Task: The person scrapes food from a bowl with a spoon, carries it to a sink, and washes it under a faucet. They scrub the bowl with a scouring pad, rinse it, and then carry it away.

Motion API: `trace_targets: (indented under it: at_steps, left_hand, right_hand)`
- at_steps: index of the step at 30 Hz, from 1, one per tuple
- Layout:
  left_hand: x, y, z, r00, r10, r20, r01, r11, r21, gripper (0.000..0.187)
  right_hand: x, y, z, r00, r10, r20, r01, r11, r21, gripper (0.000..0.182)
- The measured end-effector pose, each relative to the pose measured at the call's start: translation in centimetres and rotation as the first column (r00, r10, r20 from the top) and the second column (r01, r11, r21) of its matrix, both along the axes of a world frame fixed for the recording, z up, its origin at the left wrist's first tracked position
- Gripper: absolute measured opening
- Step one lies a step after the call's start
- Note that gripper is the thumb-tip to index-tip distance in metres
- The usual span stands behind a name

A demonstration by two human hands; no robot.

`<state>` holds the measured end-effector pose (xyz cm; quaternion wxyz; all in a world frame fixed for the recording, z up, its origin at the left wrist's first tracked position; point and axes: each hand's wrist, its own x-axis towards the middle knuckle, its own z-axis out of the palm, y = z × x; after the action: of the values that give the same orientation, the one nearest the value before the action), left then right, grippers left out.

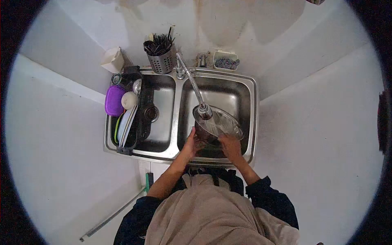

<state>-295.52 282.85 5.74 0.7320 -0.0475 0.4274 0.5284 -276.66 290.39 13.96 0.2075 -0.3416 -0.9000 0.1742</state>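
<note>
Over the right sink basin (241,92), a metal bowl-like vessel (228,121) is tilted under the faucet head (205,111), and water runs into it. My left hand (192,143) holds the vessel by its left lower side, fingers partly hidden behind it. At the vessel's lower right rim is my right hand (230,146), its fingers bent down at the edge; whether they grip the rim or something small inside cannot be made out.
On the left, a black dish rack (130,70) holds plates, a purple container (114,100) and a ladle. Behind the sink stand a perforated cutlery holder (161,63), a white container (113,60) and a scrubber tray (226,61). A flexible faucet hose (190,75) arches over the basin.
</note>
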Motion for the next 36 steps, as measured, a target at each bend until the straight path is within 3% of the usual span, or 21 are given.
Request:
trace_targets:
  at_steps: [1,3,6,7,8,11,12,13,15,16,19,22,24,27,28,31,32,35,36]
  left_hand:
    - [0.0,-0.1,0.3,0.98,0.049,-0.193,-0.054,0.998,-0.02,0.095]
    - [0.1,-0.1,3.1,0.824,0.124,-0.553,-0.166,0.986,-0.026,0.092]
    - [-0.7,0.5,5.0,0.269,0.204,-0.941,0.117,0.963,0.242,0.072]
    - [-1.0,0.9,5.7,0.045,0.271,-0.961,0.241,0.931,0.274,0.065]
    - [-1.0,1.4,7.3,-0.094,0.376,-0.922,0.376,0.871,0.317,0.053]
    - [-1.4,2.5,10.2,-0.115,0.155,-0.981,0.635,0.771,0.048,0.04]
    - [-1.2,3.1,9.5,0.14,0.056,-0.989,0.573,0.81,0.127,0.035]
    - [-1.2,3.4,8.8,0.192,0.037,-0.981,0.526,0.84,0.135,0.034]
    - [-1.3,3.9,9.2,0.3,0.006,-0.954,0.428,0.893,0.14,0.031]
    - [-1.3,4.0,8.5,0.287,0.052,-0.956,0.391,0.905,0.167,0.031]
    - [-0.8,4.5,5.3,0.219,0.138,-0.966,0.281,0.939,0.198,0.031]
    - [-0.5,4.4,4.3,0.125,0.127,-0.984,0.164,0.975,0.147,0.033]
    - [-0.4,4.4,4.2,0.105,0.123,-0.987,0.096,0.986,0.133,0.036]
    - [-1.4,4.6,3.6,0.306,0.005,-0.952,0.008,1.0,0.008,0.034]
    - [-1.0,4.5,4.9,0.191,0.09,-0.978,-0.066,0.995,0.078,0.039]
    - [-1.3,4.2,5.7,0.191,0.065,-0.979,-0.128,0.991,0.041,0.042]
    - [-1.4,4.3,5.8,0.25,0.102,-0.963,-0.149,0.987,0.066,0.043]
    - [-1.3,3.9,6.6,0.341,0.084,-0.936,-0.164,0.986,0.028,0.043]
    - [-1.6,3.7,7.2,0.309,0.029,-0.951,-0.13,0.991,-0.012,0.043]
  right_hand:
    - [0.9,0.5,0.5,0.999,0.036,-0.027,-0.037,0.999,-0.026,0.011]
    - [2.0,1.6,2.4,0.991,0.104,-0.084,-0.11,0.991,-0.074,0.011]
    - [2.4,3.5,3.7,0.987,0.153,-0.058,-0.152,0.988,0.028,0.017]
    - [2.4,4.2,4.4,0.989,0.146,-0.007,-0.146,0.988,-0.05,0.015]
    - [2.0,4.8,5.8,0.989,0.142,0.043,-0.136,0.983,-0.127,0.014]
    - [0.4,6.9,6.5,0.982,0.152,0.109,-0.125,0.967,-0.22,0.019]
    - [-0.2,7.9,6.6,0.969,0.18,0.169,-0.136,0.959,-0.247,0.02]
    - [-0.7,8.8,6.7,0.951,0.209,0.227,-0.143,0.951,-0.275,0.022]
    - [-1.5,10.2,6.3,0.958,0.233,0.167,-0.147,0.9,-0.41,0.022]
    - [-1.9,11.1,5.8,0.96,0.243,0.136,-0.153,0.867,-0.474,0.023]
    - [-3.4,14.5,2.4,0.945,0.202,-0.259,-0.326,0.662,-0.675,0.02]
    - [-6.9,18.3,3.2,0.964,0.073,-0.257,-0.227,0.73,-0.645,0.03]
    - [-9.4,20.2,2.7,0.968,-0.047,-0.247,-0.172,0.591,-0.788,0.038]
    - [-13.7,20.3,2.9,0.957,-0.219,-0.19,-0.1,0.365,-0.926,0.055]
    - [-14.8,20.4,2.8,0.949,-0.246,-0.198,-0.122,0.292,-0.948,0.06]
    - [-17.7,21.2,1.6,0.915,-0.296,-0.274,-0.263,0.079,-0.962,0.077]
    - [-18.7,21.6,1.6,0.912,-0.336,-0.233,-0.229,0.053,-0.972,0.076]
    - [-20.4,22.9,2.1,0.875,-0.394,-0.28,-0.237,0.155,-0.959,0.074]
    - [-21.3,23.9,2.6,0.848,-0.416,-0.329,-0.289,0.158,-0.944,0.07]
